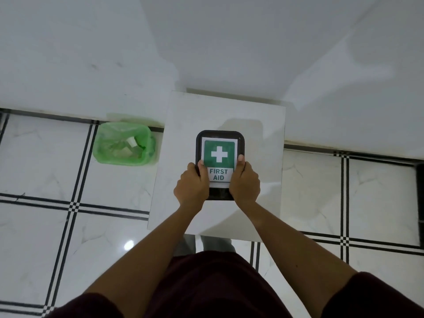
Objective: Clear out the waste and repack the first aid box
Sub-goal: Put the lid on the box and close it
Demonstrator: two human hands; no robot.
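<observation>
A black first aid box (219,136) lies on a small white table (259,125), its lid shut. The lid carries a green label with a white cross and the words FIRST AID. My left hand (191,185) grips the box's left side near the front, thumb on the lid. My right hand (244,180) grips the right side the same way. What is inside the box is hidden. A green waste bin (146,134) with a green liner stands on the floor to the left of the table, with pale scraps in it.
The table stands against white walls in a corner. A white tiled floor (46,157) with black lines lies on both sides. A low white ledge (57,104) runs behind the bin.
</observation>
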